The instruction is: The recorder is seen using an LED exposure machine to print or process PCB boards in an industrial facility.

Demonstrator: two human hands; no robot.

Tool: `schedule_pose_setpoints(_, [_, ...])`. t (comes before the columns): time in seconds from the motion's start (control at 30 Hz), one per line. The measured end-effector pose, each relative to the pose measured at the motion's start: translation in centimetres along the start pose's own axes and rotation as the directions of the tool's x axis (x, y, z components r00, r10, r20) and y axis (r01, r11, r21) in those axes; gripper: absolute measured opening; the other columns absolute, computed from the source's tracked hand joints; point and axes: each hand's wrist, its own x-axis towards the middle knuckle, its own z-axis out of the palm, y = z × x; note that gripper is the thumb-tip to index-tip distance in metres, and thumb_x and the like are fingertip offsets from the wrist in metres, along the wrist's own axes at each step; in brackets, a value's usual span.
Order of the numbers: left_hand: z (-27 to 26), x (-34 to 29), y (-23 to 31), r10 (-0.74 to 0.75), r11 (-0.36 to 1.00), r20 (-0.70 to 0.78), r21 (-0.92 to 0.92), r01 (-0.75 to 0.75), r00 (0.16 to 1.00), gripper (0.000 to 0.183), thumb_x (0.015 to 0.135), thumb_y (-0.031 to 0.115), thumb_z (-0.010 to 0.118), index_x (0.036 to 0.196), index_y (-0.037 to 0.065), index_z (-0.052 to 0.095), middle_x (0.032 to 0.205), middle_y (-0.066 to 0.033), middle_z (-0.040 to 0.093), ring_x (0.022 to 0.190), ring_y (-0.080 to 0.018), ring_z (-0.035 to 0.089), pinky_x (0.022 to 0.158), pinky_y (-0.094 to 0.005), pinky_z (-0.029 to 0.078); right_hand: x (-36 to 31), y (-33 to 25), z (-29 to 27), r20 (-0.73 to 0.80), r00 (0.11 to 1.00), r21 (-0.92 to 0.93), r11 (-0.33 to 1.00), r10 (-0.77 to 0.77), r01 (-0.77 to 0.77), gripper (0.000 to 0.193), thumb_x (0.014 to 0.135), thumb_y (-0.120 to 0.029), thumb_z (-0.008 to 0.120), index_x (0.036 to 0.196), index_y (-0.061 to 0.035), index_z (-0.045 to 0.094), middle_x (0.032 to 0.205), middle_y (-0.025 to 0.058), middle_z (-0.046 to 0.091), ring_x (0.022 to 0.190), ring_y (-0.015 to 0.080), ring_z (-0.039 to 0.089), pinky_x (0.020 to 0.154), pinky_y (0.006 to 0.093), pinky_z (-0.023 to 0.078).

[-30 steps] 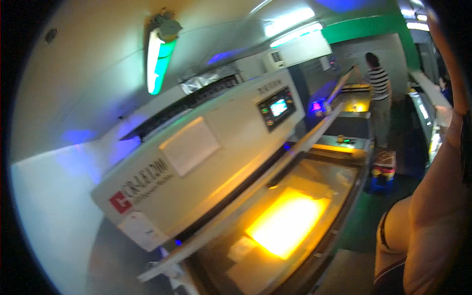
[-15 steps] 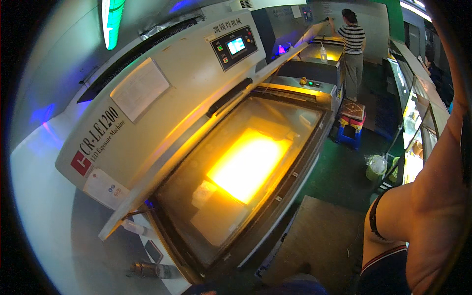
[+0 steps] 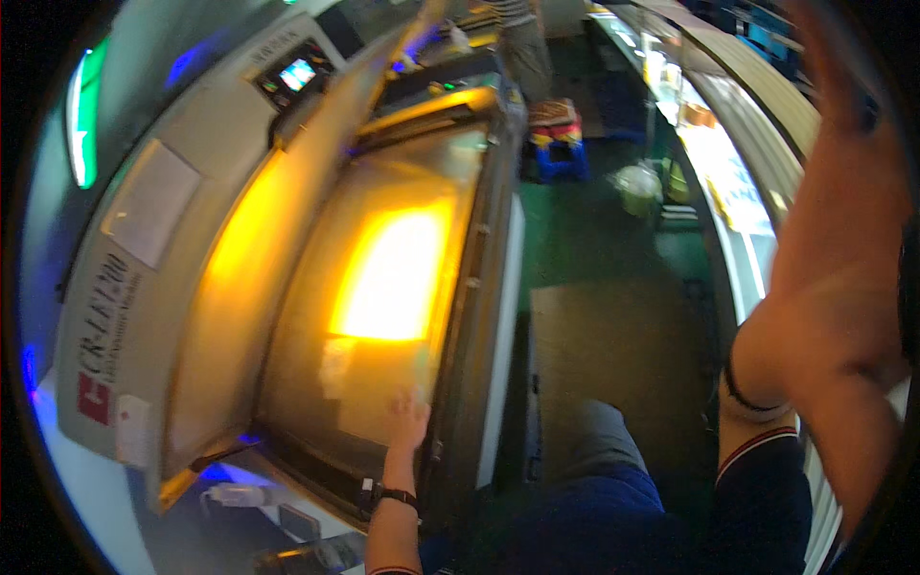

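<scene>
My left hand [image 3: 409, 422], with a dark watch on the wrist, reaches over the near part of the exposure machine's bed [image 3: 297, 383]. Its fingers look stretched out and apart, somewhat blurred, with nothing visible in them. Beneath and beyond them lies a pale rectangular sheet [image 3: 369, 388]; whether they touch it I cannot tell. A bright yellow lit rectangle [image 3: 393, 278] glows farther up the bed. The machine's hinged lid [image 3: 244, 249] stands raised along the left side. My right arm [image 3: 834, 259] is lifted at the right edge, and its hand is outside the picture.
A clear bottle [image 3: 238, 495] and a phone-like dark slab [image 3: 299, 522] rest beside the near end. A brown board [image 3: 623, 355] lies on the green floor. Farther off are a blue stool [image 3: 561, 158], a bin [image 3: 637, 187], a lit bench [image 3: 728, 192] and a person [image 3: 522, 48].
My view has swung to the right and down, so the machine sits farther left. My left hand has come over the bed. The lid's underside shows broader. My right arm stays lifted.
</scene>
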Motion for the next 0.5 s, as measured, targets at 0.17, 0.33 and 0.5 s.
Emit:
schedule_pose_setpoints(0.17, [1.6,-1.0,-2.1,0.088,0.992,-0.206,-0.075,-0.105,0.975,0.060,0.096,0.046,0.049,0.151,0.025,0.035,0.161,-0.0064,0.025,0.146,-0.0403,0.021,0.110,-0.0713,0.014,-17.6,-10.5,4.9,0.479,0.556,-0.269,0.717,0.679,-0.643,0.079,0.081,-0.026,0.077,0.146,-0.0104,0.035,0.148,0.0201,0.036,0.134,0.0342,0.040,0.110,0.0495,0.035])
schedule_pose_setpoints(0.33, [1.5,0.5,-1.5,0.050,0.999,-0.136,-0.013,-0.052,0.989,0.059,0.097,0.047,0.046,0.151,0.027,0.034,0.161,-0.0031,0.025,0.147,-0.0383,0.020,0.109,-0.0727,0.014,-33.8,-27.5,4.5,0.347,-0.201,-0.370,-0.063,0.916,-0.927,0.065,0.087,-0.013,0.072,0.144,-0.0106,0.041,0.146,0.0108,0.039,0.122,0.0238,0.052,0.098,0.0376,0.046])
schedule_pose_setpoints(0.5, [1.0,-0.3,-1.8,0.033,0.999,-0.163,-0.016,-0.036,0.986,0.054,0.100,0.047,0.040,0.150,0.025,0.038,0.160,-0.0047,0.025,0.147,-0.0378,0.020,0.109,-0.0730,0.015,-33.8,-36.8,1.5,0.240,-0.425,-0.519,-0.254,0.873,-0.816,0.059,0.091,-0.018,0.069,0.143,-0.0113,0.042,0.142,0.0113,0.042,0.123,0.0254,0.053,0.100,0.0415,0.045])
